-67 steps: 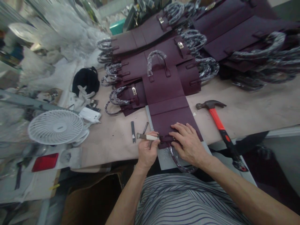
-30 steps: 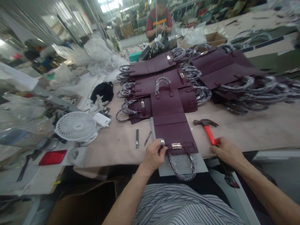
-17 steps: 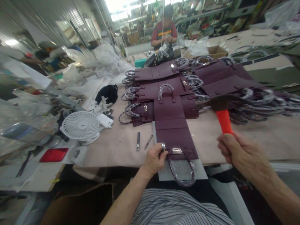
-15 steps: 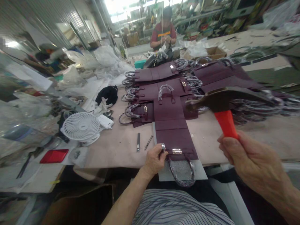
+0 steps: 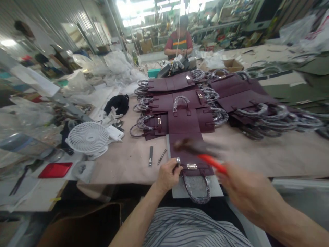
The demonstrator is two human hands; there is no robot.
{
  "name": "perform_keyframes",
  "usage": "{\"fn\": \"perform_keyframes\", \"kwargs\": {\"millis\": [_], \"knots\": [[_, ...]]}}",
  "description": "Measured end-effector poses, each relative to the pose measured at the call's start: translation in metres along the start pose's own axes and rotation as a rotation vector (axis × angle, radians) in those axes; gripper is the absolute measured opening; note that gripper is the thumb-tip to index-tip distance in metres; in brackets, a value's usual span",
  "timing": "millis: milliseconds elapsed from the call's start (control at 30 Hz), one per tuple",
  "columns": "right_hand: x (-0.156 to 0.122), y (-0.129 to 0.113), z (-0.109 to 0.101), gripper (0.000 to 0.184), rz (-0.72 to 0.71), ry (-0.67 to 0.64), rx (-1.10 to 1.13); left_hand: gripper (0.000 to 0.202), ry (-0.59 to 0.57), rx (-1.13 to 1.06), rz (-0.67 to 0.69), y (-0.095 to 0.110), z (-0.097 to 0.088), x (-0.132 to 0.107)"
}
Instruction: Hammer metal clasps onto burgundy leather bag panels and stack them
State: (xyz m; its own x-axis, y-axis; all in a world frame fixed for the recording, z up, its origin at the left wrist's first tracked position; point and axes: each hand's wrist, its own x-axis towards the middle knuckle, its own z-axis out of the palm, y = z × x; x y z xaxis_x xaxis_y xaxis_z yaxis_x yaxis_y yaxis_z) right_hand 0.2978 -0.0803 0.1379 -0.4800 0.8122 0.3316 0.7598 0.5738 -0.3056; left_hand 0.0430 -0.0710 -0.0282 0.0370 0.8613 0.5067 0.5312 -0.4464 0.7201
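Observation:
My left hand [image 5: 168, 175] is closed round a metal punch [image 5: 178, 161], holding it upright on the near edge of a flat maroon bag panel [image 5: 185, 148]. A silver clasp [image 5: 192, 166] sits just right of the punch, and a wrapped handle [image 5: 196, 189] hangs over a grey board [image 5: 216, 188]. My right hand [image 5: 240, 192] grips a hammer with a red handle [image 5: 212, 163]. Its dark head [image 5: 191, 146] is smeared by motion, just above the punch.
Stacks of maroon panels with wrapped handles [image 5: 231, 99] fill the far table. Two small tools [image 5: 154, 158] lie left of the panel. A white fan [image 5: 87, 138], a red case [image 5: 55, 169] and a black cloth [image 5: 117, 104] sit at left. Another person [image 5: 179, 40] works at the far end.
My right hand took the hammer off the table, raised it high, and has swung it down toward the punch. My left hand keeps the punch still on the panel.

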Motion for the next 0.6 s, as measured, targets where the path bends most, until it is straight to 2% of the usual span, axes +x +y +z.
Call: {"fn": "perform_keyframes", "kwargs": {"millis": [67, 133, 267, 400, 467, 533, 600], "knots": [[-0.007, 0.012, 0.012, 0.03, -0.025, -0.142, -0.028, 0.007, 0.002, 0.001, -0.007, -0.001, -0.001, -0.001], [-0.011, 0.028, 0.018, 0.033, 0.064, -0.257, -0.029, 0.007, -0.005, 0.002, -0.01, -0.002, -0.001, -0.002], [-0.008, 0.069, 0.028, 0.04, 0.41, -0.27, 0.146, 0.007, -0.032, -0.009, -0.051, -0.001, 0.0, -0.002], [-0.01, 0.119, 0.062, 0.041, 0.781, -0.35, 0.311, 0.009, -0.058, -0.071, -0.076, -0.003, -0.005, -0.001], [-0.014, 0.14, 0.079, 0.04, 0.814, -0.365, 0.207, 0.012, -0.108, -0.092, -0.072, -0.004, -0.009, -0.001], [-0.015, 0.153, 0.09, 0.037, 0.745, -0.333, 0.058, 0.02, -0.164, -0.103, -0.064, -0.004, -0.015, 0.0], [-0.013, 0.155, 0.099, 0.034, 0.655, -0.267, -0.054, 0.026, -0.19, -0.109, -0.06, -0.004, -0.02, 0.002]]}}
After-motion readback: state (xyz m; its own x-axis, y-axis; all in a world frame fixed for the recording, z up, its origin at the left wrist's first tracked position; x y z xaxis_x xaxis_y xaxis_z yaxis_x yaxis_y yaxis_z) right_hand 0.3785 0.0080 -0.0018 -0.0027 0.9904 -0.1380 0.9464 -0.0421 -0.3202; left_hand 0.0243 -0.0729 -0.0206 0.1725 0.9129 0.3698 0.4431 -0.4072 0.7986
